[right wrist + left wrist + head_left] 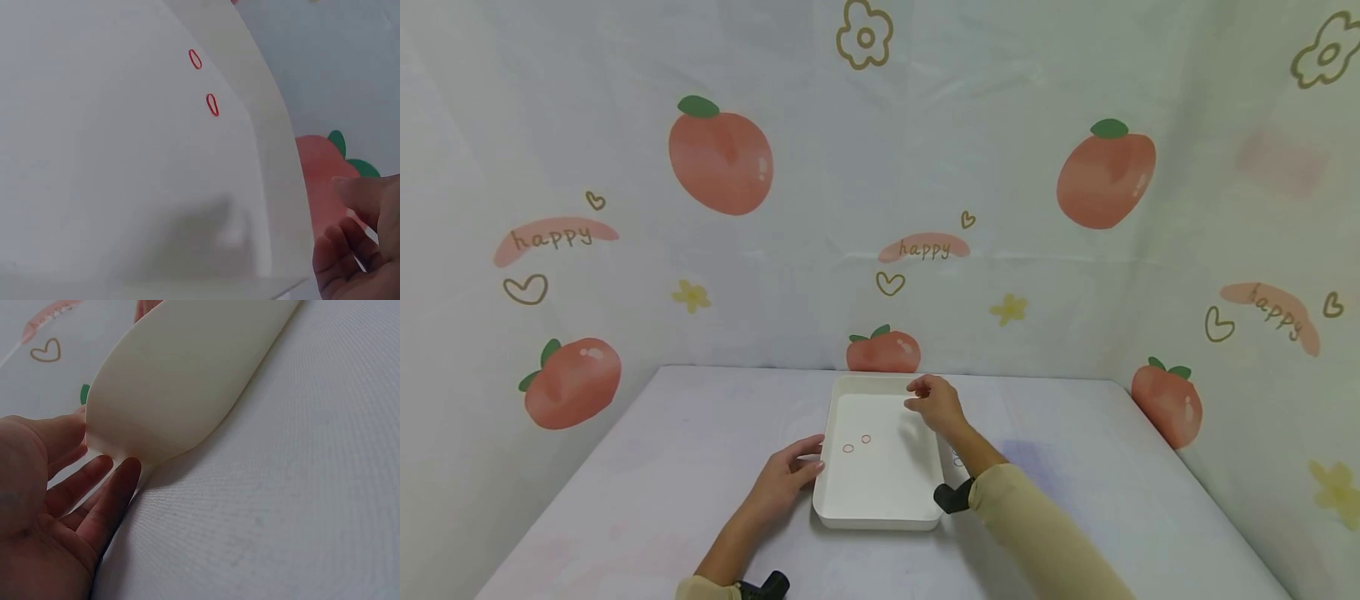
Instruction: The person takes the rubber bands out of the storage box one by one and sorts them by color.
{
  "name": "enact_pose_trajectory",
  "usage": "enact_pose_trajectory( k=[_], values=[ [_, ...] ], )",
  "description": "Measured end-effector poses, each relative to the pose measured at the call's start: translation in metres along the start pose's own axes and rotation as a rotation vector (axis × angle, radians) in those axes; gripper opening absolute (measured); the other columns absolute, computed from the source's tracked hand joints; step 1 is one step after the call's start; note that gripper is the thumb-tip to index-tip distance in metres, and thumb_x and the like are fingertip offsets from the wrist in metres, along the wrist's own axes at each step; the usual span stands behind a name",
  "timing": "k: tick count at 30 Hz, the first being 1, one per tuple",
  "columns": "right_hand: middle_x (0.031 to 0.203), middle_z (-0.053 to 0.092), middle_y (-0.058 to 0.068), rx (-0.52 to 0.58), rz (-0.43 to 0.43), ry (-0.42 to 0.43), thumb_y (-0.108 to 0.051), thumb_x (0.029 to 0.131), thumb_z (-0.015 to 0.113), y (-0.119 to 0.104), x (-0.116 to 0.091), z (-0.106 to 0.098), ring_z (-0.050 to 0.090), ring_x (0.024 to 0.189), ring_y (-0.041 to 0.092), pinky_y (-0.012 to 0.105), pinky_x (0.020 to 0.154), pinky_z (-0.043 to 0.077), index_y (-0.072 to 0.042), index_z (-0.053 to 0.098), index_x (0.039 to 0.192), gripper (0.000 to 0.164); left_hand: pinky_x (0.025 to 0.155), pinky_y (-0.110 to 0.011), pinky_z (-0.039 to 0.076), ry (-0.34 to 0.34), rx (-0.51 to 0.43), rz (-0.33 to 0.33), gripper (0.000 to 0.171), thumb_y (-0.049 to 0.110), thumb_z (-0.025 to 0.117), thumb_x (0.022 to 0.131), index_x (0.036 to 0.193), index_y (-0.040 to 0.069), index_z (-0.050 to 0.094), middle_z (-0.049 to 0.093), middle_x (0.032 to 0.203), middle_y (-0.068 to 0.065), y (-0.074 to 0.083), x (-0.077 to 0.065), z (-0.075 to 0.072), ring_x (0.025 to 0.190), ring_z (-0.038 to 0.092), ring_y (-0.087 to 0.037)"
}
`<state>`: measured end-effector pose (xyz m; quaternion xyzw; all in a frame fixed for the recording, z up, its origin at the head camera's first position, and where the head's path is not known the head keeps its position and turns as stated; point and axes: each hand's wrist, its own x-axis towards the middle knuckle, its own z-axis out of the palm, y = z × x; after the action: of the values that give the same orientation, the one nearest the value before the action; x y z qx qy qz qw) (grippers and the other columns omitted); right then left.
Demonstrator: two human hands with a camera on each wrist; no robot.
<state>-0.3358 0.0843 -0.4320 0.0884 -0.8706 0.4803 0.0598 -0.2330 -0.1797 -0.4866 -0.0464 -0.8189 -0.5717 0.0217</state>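
A white rectangular tray [880, 492] lies on the table, long side running away from me. On its floor, left of the middle, are two small red circles [866, 439], also seen as narrow ovals in the right wrist view. My left hand [782, 479] is at the tray's left side, its fairly straight fingertips [128, 472] against the outer wall. Over the far right part of the tray hovers my right hand [938, 404], fingers loosely bent. Its thumb and fingers [325, 253] stand apart, with nothing visible between them.
Small dark circles [958, 462] show on the table just right of the tray, partly hidden by my right wrist. Behind the table [700, 467] hangs a white cloth backdrop [820, 317] with fruit prints. Black straps with cameras [953, 497] sit on both wrists.
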Motion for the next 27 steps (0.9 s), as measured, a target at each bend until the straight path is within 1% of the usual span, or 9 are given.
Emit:
enact_pose_trajectory(
  k=[5, 9, 14, 23, 27],
  values=[
    [0.104, 0.060, 0.020, 0.002, 0.020, -0.039, -0.002, 0.082, 0.075, -0.006, 0.000, 0.010, 0.053, 0.090, 0.025, 0.033, 0.073, 0.050, 0.003, 0.065, 0.106, 0.027, 0.084, -0.038, 0.055, 0.002, -0.001, -0.001, 0.043, 0.009, 0.065, 0.093, 0.135, 0.006, 0.056, 0.062, 0.123, -0.012, 0.001, 0.000, 0.000, 0.105, 0.063, -0.026],
    [0.104, 0.059, 0.017, 0.005, 0.026, -0.063, -0.002, 0.081, 0.076, -0.009, -0.001, 0.018, 0.054, 0.092, 0.025, 0.034, 0.075, 0.050, 0.002, 0.065, 0.109, 0.030, 0.085, -0.038, 0.055, -0.001, 0.000, 0.000, 0.043, 0.010, 0.064, 0.093, 0.136, 0.007, 0.056, 0.062, 0.123, -0.012, 0.001, -0.001, 0.000, 0.106, 0.063, -0.026],
    [0.100, 0.058, 0.012, -0.022, 0.017, -0.102, -0.004, 0.080, 0.078, -0.009, -0.002, 0.027, 0.055, 0.092, 0.025, 0.034, 0.074, 0.050, 0.000, 0.065, 0.113, 0.036, 0.085, -0.038, 0.054, -0.005, -0.005, 0.005, 0.044, 0.010, 0.064, 0.093, 0.136, 0.006, 0.055, 0.061, 0.124, -0.013, 0.001, 0.000, -0.001, 0.106, 0.063, -0.027],
    [0.103, 0.061, 0.010, -0.100, 0.030, -0.252, -0.010, 0.078, 0.081, -0.005, -0.003, 0.039, 0.057, 0.088, 0.023, 0.031, 0.071, 0.051, -0.010, 0.065, 0.123, 0.048, 0.084, -0.037, 0.055, -0.009, -0.011, -0.004, 0.044, 0.010, 0.065, 0.093, 0.136, 0.006, 0.055, 0.061, 0.124, -0.012, 0.002, 0.000, 0.000, 0.105, 0.063, -0.026],
    [0.104, 0.062, 0.012, -0.094, 0.025, -0.296, -0.009, 0.077, 0.082, -0.008, -0.006, 0.041, 0.057, 0.087, 0.024, 0.032, 0.070, 0.051, -0.008, 0.065, 0.124, 0.050, 0.084, -0.036, 0.055, -0.010, -0.014, -0.010, 0.044, 0.010, 0.064, 0.093, 0.136, 0.005, 0.055, 0.061, 0.124, -0.012, 0.002, 0.000, -0.001, 0.104, 0.063, -0.025]
  ],
)
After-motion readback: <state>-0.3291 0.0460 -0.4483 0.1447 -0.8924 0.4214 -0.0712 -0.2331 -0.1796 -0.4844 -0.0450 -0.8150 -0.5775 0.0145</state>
